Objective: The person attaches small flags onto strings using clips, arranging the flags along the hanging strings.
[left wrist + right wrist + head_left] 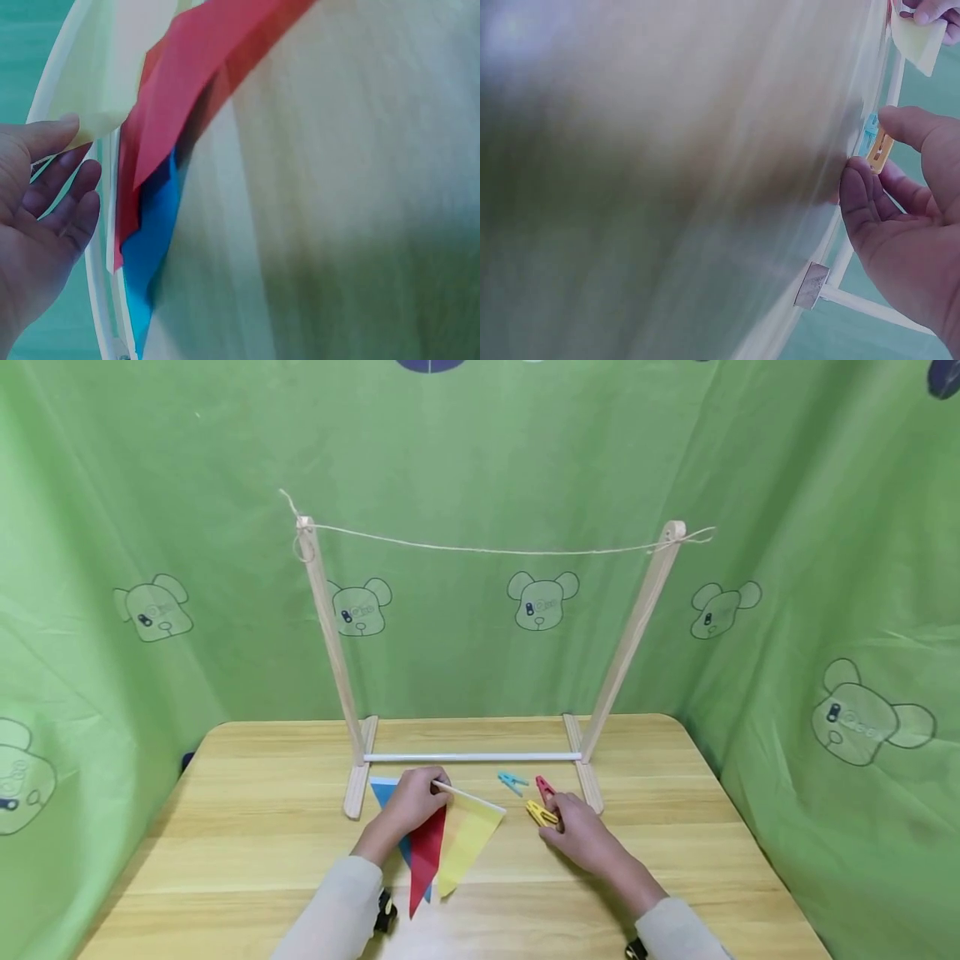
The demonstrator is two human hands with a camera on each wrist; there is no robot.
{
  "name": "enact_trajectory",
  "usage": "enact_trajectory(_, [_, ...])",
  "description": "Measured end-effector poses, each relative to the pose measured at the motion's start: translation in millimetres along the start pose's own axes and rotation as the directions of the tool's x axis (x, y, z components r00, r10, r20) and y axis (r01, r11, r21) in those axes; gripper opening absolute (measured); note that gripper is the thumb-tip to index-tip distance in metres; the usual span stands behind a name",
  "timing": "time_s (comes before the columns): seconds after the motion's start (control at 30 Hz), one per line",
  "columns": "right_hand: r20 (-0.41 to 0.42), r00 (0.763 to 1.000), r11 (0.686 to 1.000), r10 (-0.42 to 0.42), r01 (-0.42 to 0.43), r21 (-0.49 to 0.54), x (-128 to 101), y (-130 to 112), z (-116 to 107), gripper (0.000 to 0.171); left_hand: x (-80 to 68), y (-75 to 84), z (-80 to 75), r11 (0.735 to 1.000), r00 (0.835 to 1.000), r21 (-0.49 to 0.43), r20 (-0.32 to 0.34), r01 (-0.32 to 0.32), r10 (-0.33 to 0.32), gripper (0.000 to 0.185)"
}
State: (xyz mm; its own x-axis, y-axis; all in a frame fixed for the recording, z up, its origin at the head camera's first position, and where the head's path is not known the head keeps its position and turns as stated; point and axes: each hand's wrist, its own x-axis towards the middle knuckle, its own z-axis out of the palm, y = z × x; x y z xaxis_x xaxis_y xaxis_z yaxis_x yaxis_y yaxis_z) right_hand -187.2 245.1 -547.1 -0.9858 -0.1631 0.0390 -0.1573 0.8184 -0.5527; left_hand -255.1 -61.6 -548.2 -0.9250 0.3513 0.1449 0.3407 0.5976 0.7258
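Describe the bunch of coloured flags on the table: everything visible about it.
The flags are three thin triangular pennants, blue, red and yellow, looking like paper or light fabric. They overlap in a fan on the wooden table, points toward the person, in front of the wooden stand. A pale strip runs along the top edge of the yellow one. The left hand pinches the bunch at its top edge; the yellow flag's far corner lies free.

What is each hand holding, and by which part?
Left hand pinches the yellow flag at its top edge; right hand fingers touch the yellow clothespin.
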Motion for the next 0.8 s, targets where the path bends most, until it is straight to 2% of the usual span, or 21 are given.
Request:
enact_trajectory(0.23, [-0.011, 1.0, 1.0, 0.008, -0.007, 0.016, 1, -2, -2, 0.029, -3.0, 5.3, -5.4, 0.999, 1.0, -0.052, 0.006, -0.004, 0.004, 0.008])
enact_trajectory(0.53, [-0.054, 0.999, 0.999, 0.003, 0.0, 0.05, 2, -4, -19, 0.028, -7.5, 9.6, -9.4, 0.995, 1.0, -0.102, -0.023, -0.006, 0.004, 0.01])
enact_trajectory(0.8, [-0.086, 0.996, 0.999, 0.001, 0.004, 0.052, 2, -5, -25, 0.026, -12.3, 14.3, -11.9, 0.989, 1.0, -0.146, 0.003, 0.012, -0.012, 0.005])
